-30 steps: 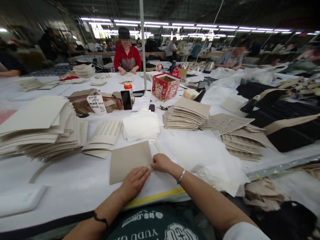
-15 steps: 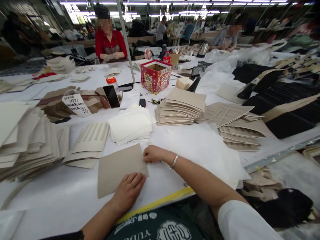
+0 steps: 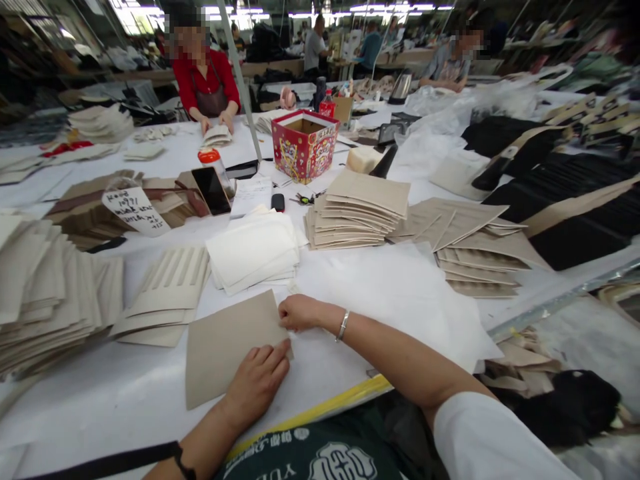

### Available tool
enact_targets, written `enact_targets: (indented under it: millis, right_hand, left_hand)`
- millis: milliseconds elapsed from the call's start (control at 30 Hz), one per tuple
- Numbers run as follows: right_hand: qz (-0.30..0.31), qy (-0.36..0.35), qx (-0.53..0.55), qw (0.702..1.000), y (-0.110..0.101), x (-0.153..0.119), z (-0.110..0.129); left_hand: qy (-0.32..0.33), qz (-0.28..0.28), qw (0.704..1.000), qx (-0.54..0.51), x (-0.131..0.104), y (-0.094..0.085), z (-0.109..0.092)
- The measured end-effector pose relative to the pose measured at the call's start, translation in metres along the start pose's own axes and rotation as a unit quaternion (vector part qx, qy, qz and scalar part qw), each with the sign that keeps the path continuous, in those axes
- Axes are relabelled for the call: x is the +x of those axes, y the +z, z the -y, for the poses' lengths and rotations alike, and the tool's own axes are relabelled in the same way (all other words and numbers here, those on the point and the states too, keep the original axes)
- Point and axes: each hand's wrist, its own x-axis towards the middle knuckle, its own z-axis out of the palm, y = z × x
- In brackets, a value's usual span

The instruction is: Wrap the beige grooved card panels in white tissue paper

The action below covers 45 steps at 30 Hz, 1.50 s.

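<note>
My left hand [image 3: 257,381] lies flat on one flat tan sheet [image 3: 231,343]; my right hand [image 3: 300,313] is closed at its edge, its grip hidden. The sheet is on the white counter [image 3: 135,393]. One red patterned box [image 3: 305,148] stands beyond, under bright ceiling lights.

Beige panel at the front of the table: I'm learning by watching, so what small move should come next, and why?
Probably a short press by the right hand down the right edge of the beige panel, toward the left hand. The right hand's curled fingers are already at that edge, and the left hand rests on the panel lower down, where it could steady it.
</note>
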Motion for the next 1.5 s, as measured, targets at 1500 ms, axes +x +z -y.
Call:
enact_targets:
  millis: [1500]
  right_hand:
    - [0.008, 0.059, -0.138, 0.989, -0.050, 0.049, 0.012]
  left_hand:
    - [-0.254, 0.264, 0.924, -0.111, 0.045, -0.021, 0.008]
